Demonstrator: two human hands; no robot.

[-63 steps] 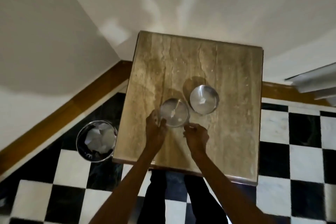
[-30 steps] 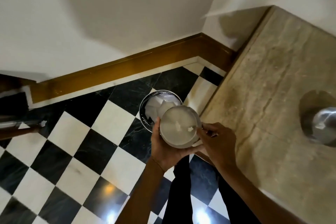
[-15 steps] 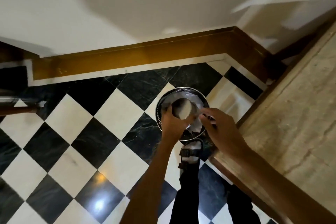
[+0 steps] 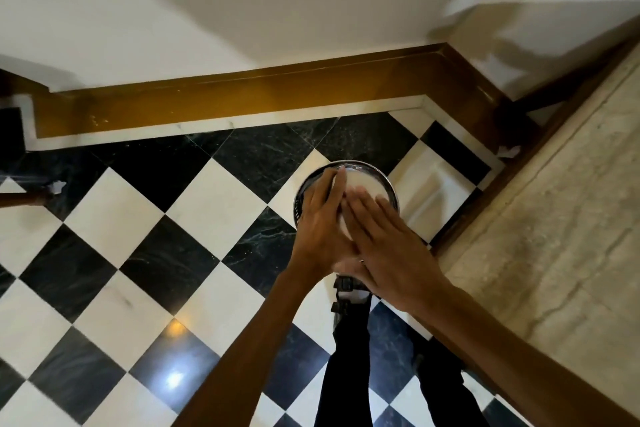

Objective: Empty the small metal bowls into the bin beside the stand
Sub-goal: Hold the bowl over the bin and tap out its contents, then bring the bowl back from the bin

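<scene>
So the small metal bowl (image 4: 360,184) is turned over right above the bin (image 4: 389,188), with only its pale rounded underside showing between the two hands, and it looks blurry, so I can't see what's dropping out or whether anything is left inside. The left hand (image 4: 320,218) is wrapped around the bowl's left edge with fingers curled over the rim, gripping it. The right hand (image 4: 384,243) lies flat across the bowl's bottom, fingers straight and spread, more pressing or patting than grabbing. My read is that this bowl is mid-dump, so that part is basically happening right now, but the task says bowls, plural, and no other bowl is visible here, so I'd guess there's at least one more to fetch and tip. The bin is a round shiny steel can with a thin rim, sitting on the floor (image 4: 214,204) just beside the stand (image 4: 554,218). The floor is glossy black-and-white marble checker tiles, veiny on the black ones, with light glare bouncing off. The stand top is a beige, streaky stone slab, matte looking, with a dark wood edge. Behind it all runs a polished brown wooden skirting (image 4: 242,97) under a plain white wall. The person's dark trousers and a strappy sandal show below.
</scene>
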